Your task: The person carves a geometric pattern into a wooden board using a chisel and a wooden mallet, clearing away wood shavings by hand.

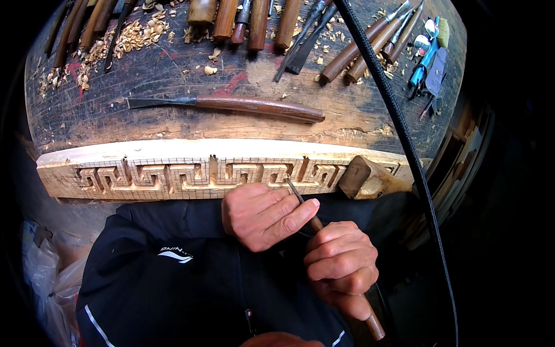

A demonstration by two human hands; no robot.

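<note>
Both hands clamped on thin chisel: left hand pinching shaft near tip, right hand gripping handle. Tip on carved wood strip at desk edge, mallet beside.

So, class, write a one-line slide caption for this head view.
Both hands, left hand and right hand, steer a chisel into a carved key-pattern wooden strip on a workbench.

The person wears a black zip-up jacket with a small white emblem on the chest and thin pale stripes lower down, perhaps reflective piping. Both hands are bare: the left grip and, just below and to its right, the right grip, without gloves or rings.
</note>
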